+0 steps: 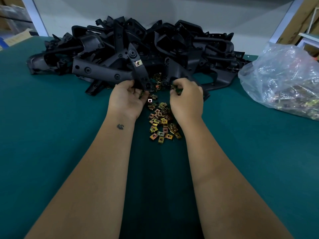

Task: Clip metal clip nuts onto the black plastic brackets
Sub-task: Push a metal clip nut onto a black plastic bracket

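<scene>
— Forearms come in from the bottom edge, both bare, two of them, reaching over the green worktop (pixel 51 118). Why is the left hand (pixel 126 98) turned up like that?

— It holds one black bracket (pixel 138 73) by its lower end, fingers curled round it, so the free arm stands up toward the camera. That keeps the mounting tabs facing the person. One fitted clip nut (pixel 137 63) already sits on the upper tab, the only brass piece I can see on that bracket

— And the right hand (pixel 187 99)?

— Its grip is closed, fingertips pinching a single clip nut (pixel 177 89) just beside the bracket's lower end. My guess is that it goes on the lower tab next

— Where do the rest lie?

— Loose clip nuts (pixel 162 121) are spilled between the two wrists, within easy reach; several dozen, too many and too overlapped to count exactly. More show through a clear plastic bag (pixel 279 80) at the right, one bag

— And the brackets?

— One heap of brackets (pixel 138 42) against the back wall, tangled; well over a dozen, but I cannot separate them into an exact count. Probably waiting stock, as I see no brass on them
</scene>
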A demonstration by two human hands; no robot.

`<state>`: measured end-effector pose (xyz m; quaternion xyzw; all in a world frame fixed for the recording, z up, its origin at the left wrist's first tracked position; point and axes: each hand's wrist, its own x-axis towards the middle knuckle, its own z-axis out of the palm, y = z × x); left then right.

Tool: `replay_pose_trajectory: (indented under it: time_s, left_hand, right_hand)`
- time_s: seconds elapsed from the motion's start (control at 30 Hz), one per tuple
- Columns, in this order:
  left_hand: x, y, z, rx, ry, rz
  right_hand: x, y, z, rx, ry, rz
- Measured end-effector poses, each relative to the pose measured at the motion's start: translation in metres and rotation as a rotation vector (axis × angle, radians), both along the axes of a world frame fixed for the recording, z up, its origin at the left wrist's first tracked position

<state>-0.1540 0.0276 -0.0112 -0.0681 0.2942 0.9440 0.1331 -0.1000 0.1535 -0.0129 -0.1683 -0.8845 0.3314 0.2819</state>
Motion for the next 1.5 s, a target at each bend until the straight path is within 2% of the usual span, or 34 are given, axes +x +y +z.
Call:
replay_pose_trajectory:
  time_s: [0.1,0.2,0.3,0.5,0.63,0.73,0.9,1.03,1.23,1.5]
  left_hand:
    - [0.0,-0.001,0.001,0.007,0.004,0.039]
    - [-0.002,-0.007,0.002,0.034,-0.013,0.098]
    - [-0.006,-0.016,0.001,0.061,-0.038,0.137]
    - [-0.006,-0.014,0.002,0.079,-0.067,0.123]
    - [-0.003,-0.011,0.002,0.067,-0.071,0.118]
    - [-0.003,-0.011,0.002,0.051,-0.066,0.103]
    - [-0.003,-0.009,0.003,-0.008,-0.048,0.063]
    - [-0.003,-0.008,0.002,-0.039,-0.023,0.048]
    - [-0.002,-0.006,0.002,-0.086,0.01,0.015]
    - [-0.002,-0.003,0.002,-0.185,0.037,-0.025]
  right_hand:
    - [0.0,-0.005,0.002,0.111,-0.008,0.108]
    - [-0.002,-0.019,0.0,0.297,-0.171,0.285]
    - [-0.004,-0.028,-0.002,0.466,-0.266,0.292]
    - [-0.003,-0.035,0.002,0.472,-0.232,0.298]
    - [-0.001,-0.034,0.003,0.313,-0.21,0.32]
    - [0.0,-0.031,0.003,0.112,-0.17,0.345]
    - [-0.001,-0.022,0.005,-0.18,0.045,0.287]
    - [-0.002,-0.013,0.008,-0.311,0.159,0.215]
    - [-0.001,-0.001,0.009,-0.514,0.202,0.18]
    - [0.004,0.0,0.014,-0.955,0.283,0.278]
